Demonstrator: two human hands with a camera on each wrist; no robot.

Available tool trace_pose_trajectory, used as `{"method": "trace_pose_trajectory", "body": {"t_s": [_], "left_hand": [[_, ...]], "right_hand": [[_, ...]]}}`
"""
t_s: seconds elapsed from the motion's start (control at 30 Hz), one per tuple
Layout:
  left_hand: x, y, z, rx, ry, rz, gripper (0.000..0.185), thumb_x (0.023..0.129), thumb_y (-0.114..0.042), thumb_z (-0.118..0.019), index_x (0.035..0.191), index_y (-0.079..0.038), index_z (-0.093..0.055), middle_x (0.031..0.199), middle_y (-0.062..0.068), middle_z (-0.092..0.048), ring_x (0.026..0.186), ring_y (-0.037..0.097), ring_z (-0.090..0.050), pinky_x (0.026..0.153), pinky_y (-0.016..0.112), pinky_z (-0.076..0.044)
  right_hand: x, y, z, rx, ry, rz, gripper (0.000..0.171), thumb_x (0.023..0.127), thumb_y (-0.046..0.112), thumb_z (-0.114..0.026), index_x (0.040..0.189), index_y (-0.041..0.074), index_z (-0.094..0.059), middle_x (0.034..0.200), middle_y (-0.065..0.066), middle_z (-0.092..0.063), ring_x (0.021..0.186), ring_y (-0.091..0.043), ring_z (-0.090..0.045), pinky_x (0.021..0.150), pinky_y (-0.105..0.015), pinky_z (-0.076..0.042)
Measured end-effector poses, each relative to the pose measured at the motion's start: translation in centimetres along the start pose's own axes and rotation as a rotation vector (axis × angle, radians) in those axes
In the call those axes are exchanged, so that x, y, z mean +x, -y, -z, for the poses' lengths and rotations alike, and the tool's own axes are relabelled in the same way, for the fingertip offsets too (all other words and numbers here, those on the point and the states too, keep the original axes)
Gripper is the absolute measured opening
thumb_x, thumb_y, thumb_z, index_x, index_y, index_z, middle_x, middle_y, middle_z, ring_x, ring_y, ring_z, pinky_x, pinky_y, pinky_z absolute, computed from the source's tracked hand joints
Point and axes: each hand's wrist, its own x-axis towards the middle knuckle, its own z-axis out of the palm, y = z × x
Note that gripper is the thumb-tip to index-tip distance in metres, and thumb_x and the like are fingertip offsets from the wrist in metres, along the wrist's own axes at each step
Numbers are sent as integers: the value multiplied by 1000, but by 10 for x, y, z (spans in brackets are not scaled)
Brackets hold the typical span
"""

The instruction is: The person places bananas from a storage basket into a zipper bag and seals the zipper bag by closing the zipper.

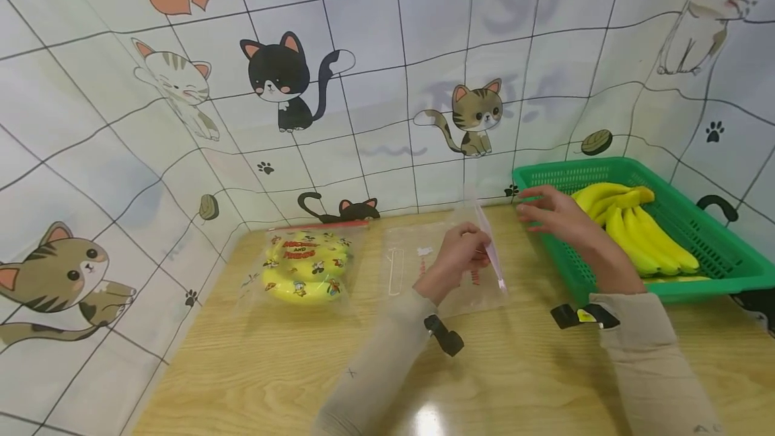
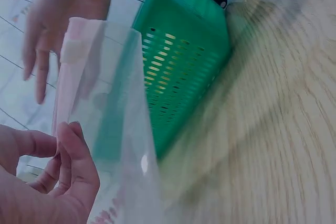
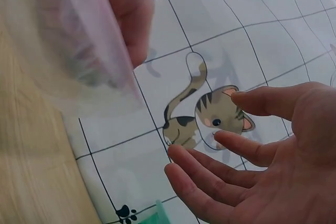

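Note:
My left hand (image 1: 455,256) pinches the pink-edged opening of a clear zip bag (image 1: 418,268) that lies partly on the table. In the left wrist view, the thumb and fingers (image 2: 79,153) hold the bag's pink zip edge (image 2: 71,77). Beside the green basket's near left rim, my right hand (image 1: 554,214) hovers with fingers spread and nothing in them. The right wrist view has this hand (image 3: 247,166) palm visible, apart from the bag (image 3: 68,51). Yellow bananas (image 1: 642,227) lie in the green basket (image 1: 726,284).
On the left of the table stands a second clear zip bag (image 1: 305,264) with a red top edge, printed with cartoon figures and holding something yellow. A cat-patterned tile sheet (image 1: 375,86) lines the back and sides. The wooden table (image 1: 254,369) lies beneath everything.

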Motion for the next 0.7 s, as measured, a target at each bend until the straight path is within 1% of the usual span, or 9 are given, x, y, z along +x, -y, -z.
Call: {"method": "trace_pose_trajectory", "body": {"t_s": [0.07,0.13,0.23,0.3,0.37,0.47,0.6,0.7], "left_hand": [[-7,-4,7,21,-3,-12,3,95,-9,-64,93,-10,-62,74,3,-65,60,12,-62,58,22,-57],[-15,-7,15,41,-1,-25,3,95,-10,-65,95,-8,-62,75,3,-67,60,12,-64,59,22,-58],[-27,-13,28,62,10,-45,4,96,-9,-65,96,-6,-63,76,4,-70,60,12,-67,61,25,-60],[-35,-16,35,76,17,-58,4,96,-8,-66,96,-6,-63,77,4,-71,60,11,-68,63,26,-61],[-42,-20,42,91,27,-78,4,96,-8,-67,97,-5,-63,79,5,-72,61,12,-68,63,27,-61],[-50,-24,51,112,42,-104,5,96,-8,-68,98,-6,-63,82,6,-73,63,12,-69,63,27,-61],[-59,-27,59,151,52,-149,5,97,-9,-67,98,-6,-63,86,8,-74,65,13,-70,64,28,-62],[-63,-26,64,167,42,-172,6,97,-10,-68,99,-6,-64,89,9,-75,66,13,-71,65,29,-63]], "right_hand": [[1,1,-7,-6,5,4,59,109,32,-51,153,-4,-33,145,-31,-49,107,-5,-66,87,-20,-57],[2,3,-14,1,15,16,58,109,33,-51,152,-4,-35,144,-30,-50,114,-19,-67,92,-27,-59],[3,7,-28,27,34,44,57,109,32,-51,151,-3,-37,144,-30,-50,124,-39,-63,99,-42,-59],[4,11,-38,39,51,66,55,109,31,-51,150,-4,-39,144,-32,-50,126,-45,-61,101,-49,-57],[6,15,-49,55,69,75,54,109,30,-52,148,-5,-41,144,-33,-51,127,-48,-60,100,-52,-57],[10,20,-65,64,97,79,55,108,30,-54,147,-7,-43,143,-34,-52,124,-48,-61,96,-52,-59],[15,24,-83,58,135,89,54,107,33,-56,143,-7,-49,138,-31,-57,120,-42,-65,92,-48,-62],[18,24,-92,46,144,98,49,107,33,-57,139,-3,-54,134,-27,-61,117,-37,-65,89,-46,-62]]}}
